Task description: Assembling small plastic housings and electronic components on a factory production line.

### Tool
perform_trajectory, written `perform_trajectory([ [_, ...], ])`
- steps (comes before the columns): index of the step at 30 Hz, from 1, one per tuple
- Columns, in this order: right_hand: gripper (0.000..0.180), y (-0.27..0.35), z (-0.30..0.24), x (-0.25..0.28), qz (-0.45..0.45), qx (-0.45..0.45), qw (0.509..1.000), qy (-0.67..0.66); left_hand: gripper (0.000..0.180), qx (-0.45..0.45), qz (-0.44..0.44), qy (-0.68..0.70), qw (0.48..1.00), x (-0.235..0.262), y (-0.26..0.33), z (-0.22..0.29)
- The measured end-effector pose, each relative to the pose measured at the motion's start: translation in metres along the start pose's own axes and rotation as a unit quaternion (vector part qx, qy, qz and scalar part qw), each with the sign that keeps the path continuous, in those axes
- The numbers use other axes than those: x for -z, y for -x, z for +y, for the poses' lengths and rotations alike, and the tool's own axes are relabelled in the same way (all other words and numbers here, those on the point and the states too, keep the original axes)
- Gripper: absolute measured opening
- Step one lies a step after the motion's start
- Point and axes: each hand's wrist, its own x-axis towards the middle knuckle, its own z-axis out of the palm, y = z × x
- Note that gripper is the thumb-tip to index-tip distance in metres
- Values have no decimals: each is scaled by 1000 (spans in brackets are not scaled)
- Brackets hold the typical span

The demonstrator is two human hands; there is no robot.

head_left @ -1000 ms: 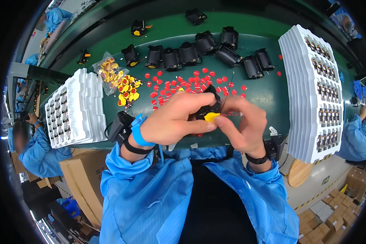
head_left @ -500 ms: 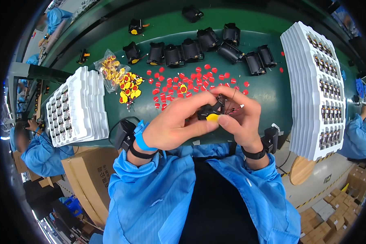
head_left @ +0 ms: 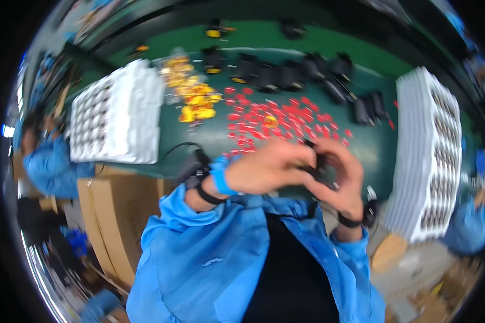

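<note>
My left hand [head_left: 267, 172] and my right hand [head_left: 342, 180] meet over the near edge of a green table [head_left: 215, 137]. Both close around one small black part [head_left: 319, 166], which shows only between the fingers. The picture is blurred by motion, and no yellow piece is visible in the hands now. Just beyond my hands lies a scatter of small red caps [head_left: 277, 121]. A pile of yellow caps [head_left: 195, 99] lies further left, partly in a clear bag. A row of black parts [head_left: 285, 72] runs along the far side.
A stack of white trays [head_left: 116, 116] stands at the left and a taller one [head_left: 428, 156] at the right. Cardboard boxes [head_left: 118, 215] sit below the table at my left. Other people in blue coats are at the left edge [head_left: 43, 161] and the right edge [head_left: 469, 226].
The view has swung and blurred, so everything shifted right and down. My hands stay together on the black part; the yellow piece seen between the fingers earlier no longer shows.
</note>
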Motion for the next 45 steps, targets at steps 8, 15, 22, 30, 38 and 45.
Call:
perform_trajectory([
  [8,36,-11,-27,12,-117,113,949,269,28,-148,12,-274,950,-16,34,17],
  [15,35,1,-1,35,-67,10,973,219,16,10,478,-459,749,128,160,43],
  [22,54,-1,6,16,-88,4,959,270,30,259,410,-587,648,244,294,0],
  [30,54,8,-11,38,-21,43,969,244,34,216,414,-510,722,252,320,-10],
  [38,34,34,-28,16,83,43,994,52,24,-48,519,-375,767,180,264,23],
  [45,83,-6,-36,-44,-249,146,958,-4,30,-313,53,-395,862,16,83,24],
])
